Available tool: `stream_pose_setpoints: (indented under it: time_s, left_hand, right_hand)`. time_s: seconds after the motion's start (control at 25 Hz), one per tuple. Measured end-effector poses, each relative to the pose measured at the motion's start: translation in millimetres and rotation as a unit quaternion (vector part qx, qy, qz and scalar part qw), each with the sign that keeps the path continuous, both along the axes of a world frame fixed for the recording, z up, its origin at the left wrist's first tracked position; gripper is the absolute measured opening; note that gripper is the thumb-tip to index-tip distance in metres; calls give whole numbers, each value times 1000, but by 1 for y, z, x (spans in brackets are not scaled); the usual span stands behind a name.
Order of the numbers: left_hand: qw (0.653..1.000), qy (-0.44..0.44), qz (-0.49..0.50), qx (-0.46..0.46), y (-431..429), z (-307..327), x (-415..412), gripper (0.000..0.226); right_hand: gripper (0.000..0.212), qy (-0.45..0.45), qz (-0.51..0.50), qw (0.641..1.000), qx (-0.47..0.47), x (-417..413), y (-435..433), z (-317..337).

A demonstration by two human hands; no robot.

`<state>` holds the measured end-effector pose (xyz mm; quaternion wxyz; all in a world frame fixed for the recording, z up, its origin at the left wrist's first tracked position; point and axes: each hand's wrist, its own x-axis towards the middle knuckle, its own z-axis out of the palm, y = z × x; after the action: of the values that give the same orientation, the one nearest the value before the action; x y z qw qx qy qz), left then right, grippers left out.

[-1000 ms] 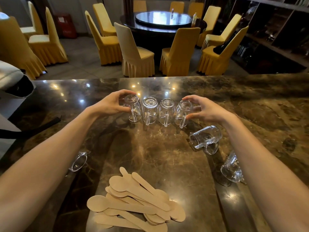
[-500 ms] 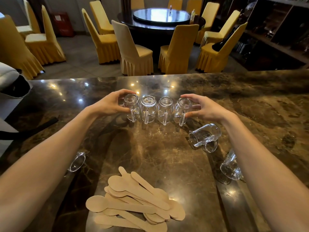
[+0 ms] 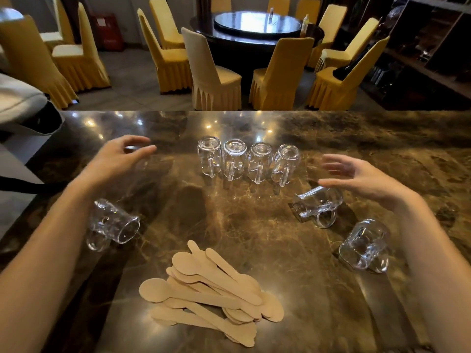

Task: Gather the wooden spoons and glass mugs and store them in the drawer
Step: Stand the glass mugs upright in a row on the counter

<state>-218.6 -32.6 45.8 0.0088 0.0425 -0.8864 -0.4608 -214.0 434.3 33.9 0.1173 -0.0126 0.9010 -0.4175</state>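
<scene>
Mug row (image 3: 234,159) flanked by both hands — nothing held. Left hand (image 3: 119,156) spread loose, well left; right hand (image 3: 362,177) spread loose, near tipped mug (image 3: 313,205).

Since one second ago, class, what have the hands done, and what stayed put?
Both hands released the row of four upturned clear glass mugs and drew apart, left hand leftward, right hand rightward. The row, three tipped glass mugs and the pile of flat wooden spoons stayed put.

Left hand (image 3: 119,156), right hand (image 3: 356,177) — both blurred; shelf (image 3: 420,70) contents too dark to tell.
</scene>
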Motion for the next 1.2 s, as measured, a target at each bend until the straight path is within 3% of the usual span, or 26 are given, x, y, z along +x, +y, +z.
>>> stream_pose_setpoints:
  time_s: [0.16,0.44,0.56,0.68,0.8,1.0,1.2]
  left_hand:
    - [992,-74,86,-52,-32,-18,41,42]
    - [976,-130,161,-70,-47,-39,77,68]
    - [981,-159,102,-48,-63,-39,91,72]
    - [978,-186,-27,-94,-73,-29,98,79]
    - [965,-220,-77,-118,-84,-26,91,80]
    - [952,-305,-35,6,-108,-36,78,93]
    - [962,-267,-28,42,-107,-44,77,78]
  right_hand:
    - [84,-102,67,992,31,12,13,-7]
    - [72,-105,47,993,-15,13,11,-18]
    - [66,-137,33,988,-60,14,20,-19]
    - [62,-144,32,986,-79,17,25,-21]
    - [59,-145,25,984,-101,18,25,-20]
    - [55,-140,14,983,-120,23,22,-20]
    - [50,-131,10,983,-128,25,21,-20]
